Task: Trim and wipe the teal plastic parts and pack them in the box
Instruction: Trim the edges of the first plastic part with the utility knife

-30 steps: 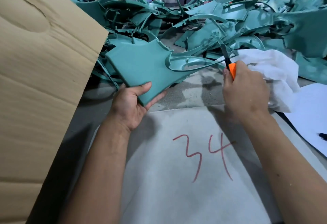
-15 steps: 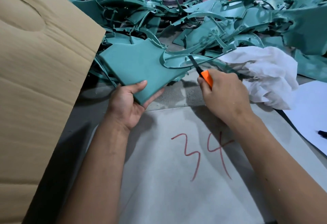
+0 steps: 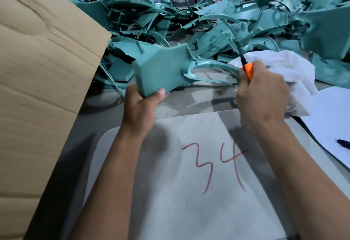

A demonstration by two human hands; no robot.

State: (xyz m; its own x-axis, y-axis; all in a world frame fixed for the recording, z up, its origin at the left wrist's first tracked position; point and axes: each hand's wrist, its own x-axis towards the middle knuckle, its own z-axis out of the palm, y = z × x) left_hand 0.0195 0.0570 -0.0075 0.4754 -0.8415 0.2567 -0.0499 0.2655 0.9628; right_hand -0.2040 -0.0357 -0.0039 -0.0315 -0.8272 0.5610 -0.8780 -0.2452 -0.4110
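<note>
A large cardboard flap (image 3: 43, 80) fills the nine o'clock side of the view, leaning over the desk (image 3: 106, 114). Just right of it, toward the centre, the left hand (image 3: 141, 109) grips the lower corner of a teal plastic part (image 3: 161, 69), thumb lying on its flat near face, the other fingers hidden behind. The part is held up off the desk, its curved ring section reaching toward three o'clock. Below the hands, at six o'clock, lies a pale board (image 3: 170, 192) marked "34" in red. At the ring's far end the right hand (image 3: 263, 95) is clenched around an orange-handled knife (image 3: 248, 69), its dark blade pointing up toward twelve o'clock. A white cloth (image 3: 287, 69) is bunched behind that hand. A heap of teal parts (image 3: 217, 21) spreads from eleven to two o'clock. White paper (image 3: 333, 111) with a black pen (image 3: 343, 142) lies at four o'clock.
</note>
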